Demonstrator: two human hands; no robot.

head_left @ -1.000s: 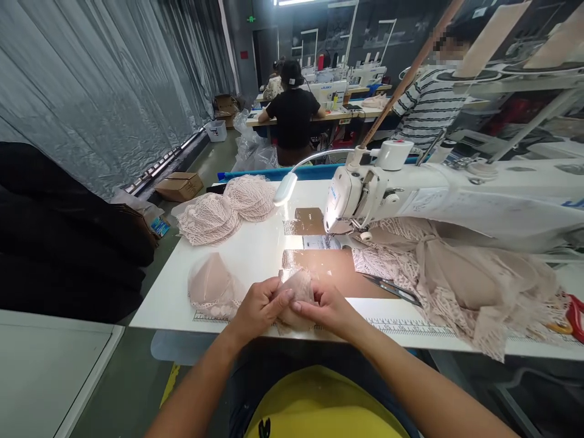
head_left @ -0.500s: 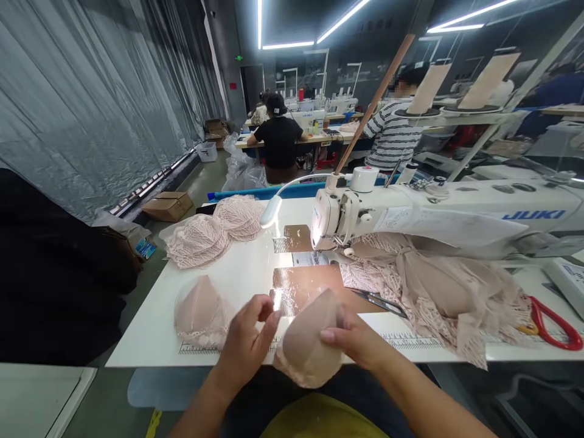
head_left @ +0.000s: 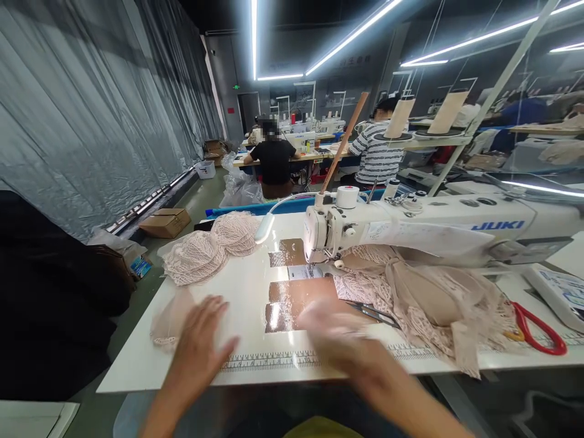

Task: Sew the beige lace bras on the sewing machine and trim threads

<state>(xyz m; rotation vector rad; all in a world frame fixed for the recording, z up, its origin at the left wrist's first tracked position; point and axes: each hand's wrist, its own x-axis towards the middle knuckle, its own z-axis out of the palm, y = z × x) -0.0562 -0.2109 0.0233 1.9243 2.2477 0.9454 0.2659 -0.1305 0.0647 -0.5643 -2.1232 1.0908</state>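
Observation:
My left hand (head_left: 201, 340) is spread flat, palm down, at the left of the table, its fingers partly covering a beige bra cup (head_left: 170, 319). Whether it presses on the cup or hovers just over it, I cannot tell. My right hand (head_left: 337, 334) is smeared by motion above the brown plate in front of the sewing machine (head_left: 326, 234); its fingers are not clear and no cup shows in it. Right of the needle, beige lace and mesh fabric (head_left: 429, 298) lies heaped beside the machine, with dark thread snips (head_left: 376, 313) along its near edge.
Two piles of lace cups (head_left: 194, 258) sit at the table's back left. Red-handled scissors (head_left: 541, 334) lie at the right, partly under fabric. A ruler strip (head_left: 269, 363) runs along the front edge. A small lamp (head_left: 264, 229) hangs left of the machine head. Other people sit ahead.
The cup that was in my right hand no longer shows there. My left hand has gone left to the cup on the table and flattened out. The view has tilted up a little.

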